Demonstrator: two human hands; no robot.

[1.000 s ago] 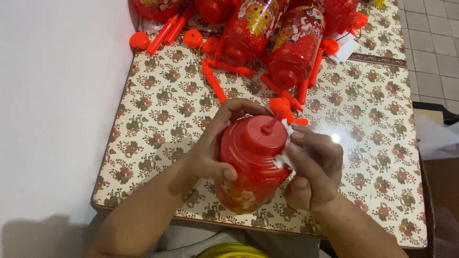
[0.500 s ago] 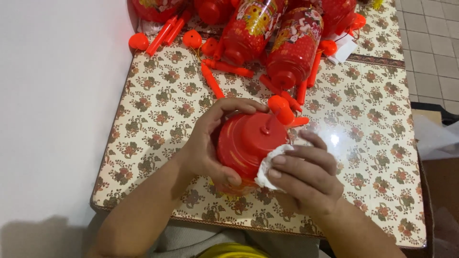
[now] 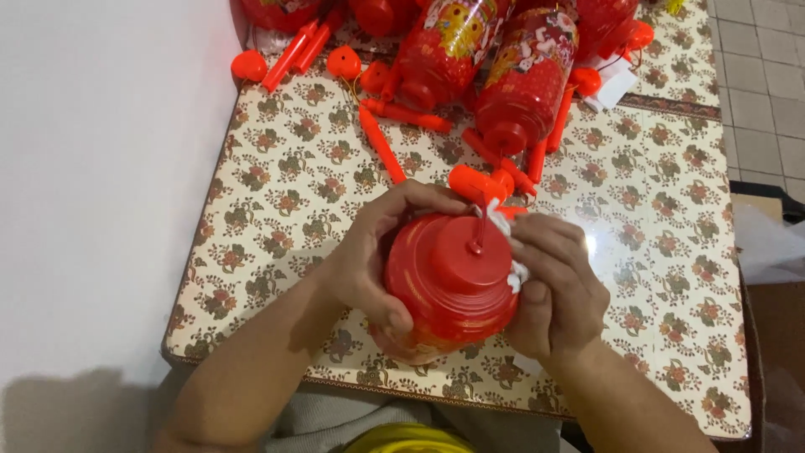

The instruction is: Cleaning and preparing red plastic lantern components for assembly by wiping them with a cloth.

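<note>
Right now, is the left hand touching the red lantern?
Touching: the head view shows the left hand wrapped around the red lantern, thumb and fingers pressed on it.

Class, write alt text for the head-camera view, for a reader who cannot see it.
Two hands hold a red plastic lantern over a floral-patterned table: the left hand grips its side, and the right hand presses a white cloth against it. More red lanterns and orange-red sticks lie at the table's far end.
</note>
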